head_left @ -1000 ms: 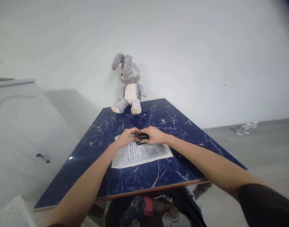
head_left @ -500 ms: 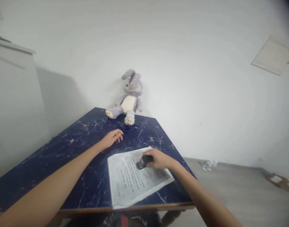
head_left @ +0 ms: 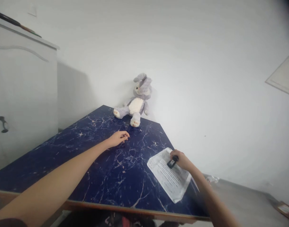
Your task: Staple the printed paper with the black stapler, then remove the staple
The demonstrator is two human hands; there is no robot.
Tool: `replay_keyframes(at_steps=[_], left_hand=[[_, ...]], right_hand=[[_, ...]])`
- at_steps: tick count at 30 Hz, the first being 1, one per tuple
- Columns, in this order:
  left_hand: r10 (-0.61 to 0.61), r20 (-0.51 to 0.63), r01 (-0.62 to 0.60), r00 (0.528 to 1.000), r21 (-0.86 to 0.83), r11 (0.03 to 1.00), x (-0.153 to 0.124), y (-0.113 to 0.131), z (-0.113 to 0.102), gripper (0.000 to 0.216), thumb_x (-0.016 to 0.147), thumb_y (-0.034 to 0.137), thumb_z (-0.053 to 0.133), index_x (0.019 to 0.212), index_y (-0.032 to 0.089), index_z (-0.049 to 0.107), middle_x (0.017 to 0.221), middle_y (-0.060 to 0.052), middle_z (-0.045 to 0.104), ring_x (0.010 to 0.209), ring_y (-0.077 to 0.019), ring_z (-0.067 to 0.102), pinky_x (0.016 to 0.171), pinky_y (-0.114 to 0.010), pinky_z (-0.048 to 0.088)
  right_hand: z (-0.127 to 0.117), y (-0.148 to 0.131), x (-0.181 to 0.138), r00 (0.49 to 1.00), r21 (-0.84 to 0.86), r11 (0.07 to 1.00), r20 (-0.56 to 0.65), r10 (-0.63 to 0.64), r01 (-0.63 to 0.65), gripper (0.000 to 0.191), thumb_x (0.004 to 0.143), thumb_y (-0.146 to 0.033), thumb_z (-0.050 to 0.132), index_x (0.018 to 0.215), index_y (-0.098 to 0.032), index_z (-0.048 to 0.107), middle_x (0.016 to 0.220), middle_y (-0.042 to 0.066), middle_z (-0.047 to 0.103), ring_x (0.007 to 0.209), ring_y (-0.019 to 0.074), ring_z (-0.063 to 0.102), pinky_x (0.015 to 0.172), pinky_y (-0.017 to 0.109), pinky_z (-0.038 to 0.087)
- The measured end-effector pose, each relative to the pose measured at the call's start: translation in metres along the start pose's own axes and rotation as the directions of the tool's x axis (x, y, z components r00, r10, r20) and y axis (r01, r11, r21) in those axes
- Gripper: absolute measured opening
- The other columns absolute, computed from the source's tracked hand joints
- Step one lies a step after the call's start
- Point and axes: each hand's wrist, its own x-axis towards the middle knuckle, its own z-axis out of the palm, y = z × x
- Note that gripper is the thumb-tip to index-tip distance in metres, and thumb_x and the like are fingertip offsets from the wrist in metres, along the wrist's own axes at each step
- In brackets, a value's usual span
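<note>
My right hand is closed round a small black stapler-like object and presses it on the top of a printed paper sheet, which lies near the right edge of the dark blue marble-patterned table. My left hand rests on the bare tabletop further left, with its fingers loosely curled and nothing visible in them. A grey and white plush rabbit sits at the table's far edge against the wall.
A white cabinet with a dark handle stands to the left of the table. The white wall is close behind. Grey floor lies to the right, with a small brown item and a crumpled clear thing on it.
My hands have parted: the left let go and moved onto the bare table. The right slid the paper and the black object toward the table's right edge. My view swung left.
</note>
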Motion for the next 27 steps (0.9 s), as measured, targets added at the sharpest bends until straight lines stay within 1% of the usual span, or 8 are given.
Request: replay_keyframes(at_steps=[5, 10, 13, 17, 20, 24, 25, 27], left_hand=[[0.006, 0.001, -0.006, 1.0, 0.079, 0.997, 0.0, 0.001, -0.001, 0.029, 0.094, 0.042, 0.055, 0.102, 0.018, 0.067, 0.091, -0.006, 0.073, 0.073, -0.0178, 0.065, 0.075, -0.033, 0.052], [0.09, -0.129, -0.025, 0.987, 0.439, 0.898, -0.004, 0.018, -0.007, 0.025, 0.1, 0.027, 0.044, 0.099, 0.022, 0.068, 0.099, -0.006, 0.073, 0.098, -0.0236, 0.063, 0.093, -0.039, 0.047], [0.109, -0.322, 0.141, 0.94, 0.659, 0.739, -0.008, 0.034, -0.011, 0.027, 0.103, 0.027, 0.042, 0.098, 0.023, 0.067, 0.105, -0.008, 0.069, 0.107, -0.0277, 0.058, 0.095, -0.043, 0.044], [0.143, -0.518, 0.338, 0.843, 0.718, 0.608, -0.012, 0.053, -0.013, 0.026, 0.104, 0.025, 0.04, 0.098, 0.022, 0.066, 0.107, -0.011, 0.065, 0.109, -0.0308, 0.055, 0.094, -0.046, 0.042], [0.183, -0.57, 0.381, 0.801, 0.721, 0.579, -0.014, 0.062, -0.013, 0.025, 0.104, 0.025, 0.04, 0.102, 0.022, 0.065, 0.111, -0.012, 0.063, 0.109, -0.0315, 0.054, 0.094, -0.046, 0.042], [0.182, -0.634, 0.428, 0.752, 0.678, 0.598, -0.014, 0.068, -0.016, 0.022, 0.103, 0.023, 0.043, 0.103, 0.022, 0.065, 0.115, -0.012, 0.062, 0.111, -0.0314, 0.055, 0.094, -0.046, 0.042], [0.174, -0.651, 0.434, 0.739, 0.657, 0.617, -0.014, 0.069, -0.017, 0.022, 0.102, 0.023, 0.043, 0.103, 0.022, 0.065, 0.115, -0.012, 0.062, 0.111, -0.0313, 0.055, 0.094, -0.045, 0.042], [0.131, -0.685, 0.443, 0.716, 0.591, 0.674, -0.013, 0.069, -0.021, 0.022, 0.102, 0.022, 0.043, 0.1, 0.022, 0.065, 0.114, -0.012, 0.062, 0.113, -0.0307, 0.056, 0.094, -0.044, 0.043]], right_hand=[[-0.024, 0.028, 0.058, 0.949, 0.093, 0.976, 0.234, -0.212, 0.195, 0.021, 0.063, -0.011, 0.058, 0.075, -0.019, 0.073, 0.107, 0.009, 0.073, 0.098, 0.025, 0.068, 0.096, 0.038, 0.051], [-0.017, 0.016, 0.118, 0.836, 0.181, 0.914, 0.369, -0.406, 0.364, 0.01, 0.077, -0.018, 0.064, 0.079, -0.017, 0.073, 0.117, 0.013, 0.069, 0.108, 0.0248, 0.065, 0.098, 0.038, 0.05], [0.002, -0.019, 0.149, 0.772, 0.214, 0.857, 0.373, -0.515, 0.468, 0.008, 0.077, -0.016, 0.065, 0.08, -0.017, 0.071, 0.115, 0.012, 0.068, 0.108, 0.0238, 0.064, 0.1, 0.038, 0.049], [0.029, -0.082, 0.184, 0.67, 0.249, 0.762, 0.367, -0.646, 0.598, 0.012, 0.073, -0.009, 0.065, 0.082, -0.016, 0.069, 0.114, 0.012, 0.068, 0.106, 0.0234, 0.064, 0.1, 0.036, 0.049], [0.046, -0.128, 0.209, 0.604, 0.277, 0.699, 0.358, -0.712, 0.66, 0.017, 0.071, -0.005, 0.064, 0.082, -0.016, 0.069, 0.115, 0.012, 0.067, 0.109, 0.0244, 0.062, 0.103, 0.037, 0.046], [0.068, -0.182, 0.238, 0.511, 0.321, 0.635, 0.393, -0.764, 0.703, 0.012, 0.073, -0.007, 0.063, 0.078, -0.016, 0.067, 0.102, 0.009, 0.068, 0.099, 0.0225, 0.062, 0.097, 0.033, 0.048], [0.073, -0.194, 0.243, 0.497, 0.324, 0.63, 0.407, -0.766, 0.706, 0.012, 0.072, -0.007, 0.062, 0.078, -0.016, 0.066, 0.099, 0.008, 0.068, 0.097, 0.0216, 0.061, 0.094, 0.031, 0.048], [0.084, -0.218, 0.253, 0.515, 0.291, 0.638, 0.4, -0.758, 0.713, 0.016, 0.071, -0.005, 0.059, 0.08, -0.016, 0.066, 0.094, 0.006, 0.069, 0.092, 0.0199, 0.061, 0.091, 0.028, 0.048]])
